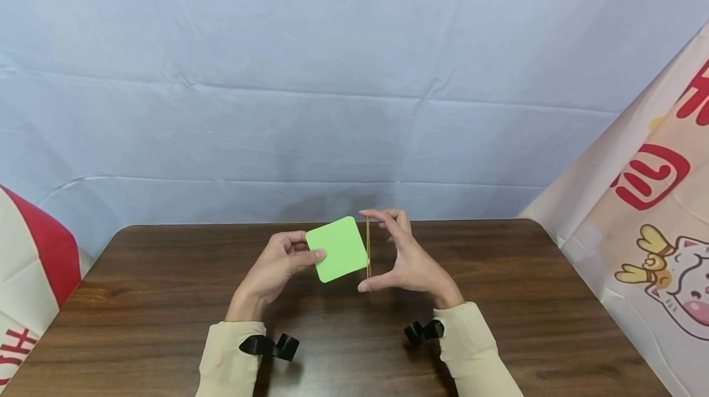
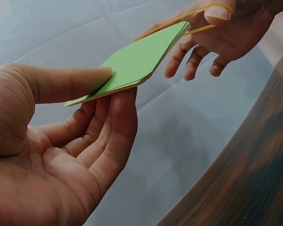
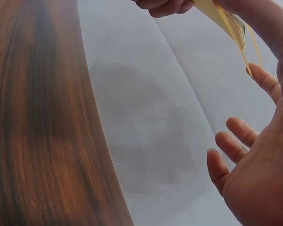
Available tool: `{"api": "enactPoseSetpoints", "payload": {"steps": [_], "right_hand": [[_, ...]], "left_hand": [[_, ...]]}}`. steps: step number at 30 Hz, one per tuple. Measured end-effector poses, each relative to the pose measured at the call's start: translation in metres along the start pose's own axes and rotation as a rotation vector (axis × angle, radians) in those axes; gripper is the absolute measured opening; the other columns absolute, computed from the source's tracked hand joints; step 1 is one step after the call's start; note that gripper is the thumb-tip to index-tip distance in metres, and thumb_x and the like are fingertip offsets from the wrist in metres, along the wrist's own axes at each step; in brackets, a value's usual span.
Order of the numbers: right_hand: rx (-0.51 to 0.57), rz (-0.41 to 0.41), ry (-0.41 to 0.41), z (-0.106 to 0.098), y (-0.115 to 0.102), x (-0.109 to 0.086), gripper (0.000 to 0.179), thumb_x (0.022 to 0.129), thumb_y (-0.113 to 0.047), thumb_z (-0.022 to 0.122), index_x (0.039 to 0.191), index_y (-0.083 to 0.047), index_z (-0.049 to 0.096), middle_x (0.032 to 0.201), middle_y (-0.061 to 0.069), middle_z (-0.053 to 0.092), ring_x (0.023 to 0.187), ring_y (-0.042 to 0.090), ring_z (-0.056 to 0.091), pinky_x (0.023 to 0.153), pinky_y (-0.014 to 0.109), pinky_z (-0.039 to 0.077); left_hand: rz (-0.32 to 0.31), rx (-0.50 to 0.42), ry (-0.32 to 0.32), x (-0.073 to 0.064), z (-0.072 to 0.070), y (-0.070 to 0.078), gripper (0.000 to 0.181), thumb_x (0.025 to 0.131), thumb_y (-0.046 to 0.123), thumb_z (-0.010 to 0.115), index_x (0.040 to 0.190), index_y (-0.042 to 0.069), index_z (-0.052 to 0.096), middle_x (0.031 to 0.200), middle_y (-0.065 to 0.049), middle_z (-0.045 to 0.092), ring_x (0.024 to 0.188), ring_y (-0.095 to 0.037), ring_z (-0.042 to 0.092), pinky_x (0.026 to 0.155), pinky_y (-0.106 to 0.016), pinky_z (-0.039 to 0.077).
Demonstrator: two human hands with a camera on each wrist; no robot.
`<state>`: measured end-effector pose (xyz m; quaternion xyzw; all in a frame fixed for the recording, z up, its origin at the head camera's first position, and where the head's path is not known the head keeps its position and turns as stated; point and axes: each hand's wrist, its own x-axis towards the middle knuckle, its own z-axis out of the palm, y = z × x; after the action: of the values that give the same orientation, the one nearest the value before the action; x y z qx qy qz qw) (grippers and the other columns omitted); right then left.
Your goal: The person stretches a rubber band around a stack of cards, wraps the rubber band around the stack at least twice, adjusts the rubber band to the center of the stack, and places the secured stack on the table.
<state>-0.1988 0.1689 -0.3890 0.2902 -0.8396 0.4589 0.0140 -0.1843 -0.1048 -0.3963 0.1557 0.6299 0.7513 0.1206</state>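
The person's left hand point(image 1: 277, 268) has its thumb pressed on top and fingers beneath, clamped on a bright green square stack of thin sheets with rounded corners point(image 1: 339, 246). The stack is tilted and held clear of the surface, between the two hands. The right hand point(image 1: 412, 261) faces it with thumb and index finger spread wide apart; a thin yellow-tan rubber band point(image 1: 368, 243) is stretched between their tips, while its other fingers are apart from the band. The stack's corner closest to the right hand reaches the band; whether it is inside the loop is hard to tell.

Below both hands spreads a dark brown wood-grain table point(image 1: 138, 298) with rounded far corners. Beyond the hands, a pale blue-grey creased cloth point(image 1: 310, 95) rises behind the table's far edge, its folds running mostly sideways. Well to the right of the right hand hangs a peach and white banner with red lettering and a cartoon animal point(image 1: 664, 200); well to the left of the left hand is a cream cloth with a red band point(image 1: 50, 249).
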Motion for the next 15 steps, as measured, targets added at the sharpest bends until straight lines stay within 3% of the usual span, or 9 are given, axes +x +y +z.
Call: {"api": "enactPoseSetpoints", "payload": {"steps": [8, 15], "right_hand": [[0.030, -0.011, -0.023, 0.0009, -0.0003, 0.0002, 0.117, 0.055, -0.040, 0.102, 0.153, -0.041, 0.037, 0.140, 0.004, 0.029, 0.133, 0.030, 0.031, 0.097, 0.050, 0.037], [0.025, -0.037, -0.059, 0.0030, -0.0012, -0.0001, 0.116, 0.055, -0.040, 0.102, 0.152, -0.036, 0.039, 0.139, 0.000, 0.028, 0.127, 0.024, 0.032, 0.097, 0.052, 0.037]], "left_hand": [[-0.006, -0.009, -0.057, 0.0028, 0.0021, -0.0035, 0.030, 0.091, -0.001, 0.070, 0.114, -0.017, 0.061, 0.098, -0.008, 0.071, 0.083, -0.016, 0.071, 0.080, -0.035, 0.058], [-0.031, -0.002, -0.099, 0.0036, 0.0059, -0.0047, 0.029, 0.090, 0.000, 0.071, 0.113, -0.015, 0.063, 0.096, -0.008, 0.073, 0.083, -0.017, 0.072, 0.082, -0.040, 0.058]]}}
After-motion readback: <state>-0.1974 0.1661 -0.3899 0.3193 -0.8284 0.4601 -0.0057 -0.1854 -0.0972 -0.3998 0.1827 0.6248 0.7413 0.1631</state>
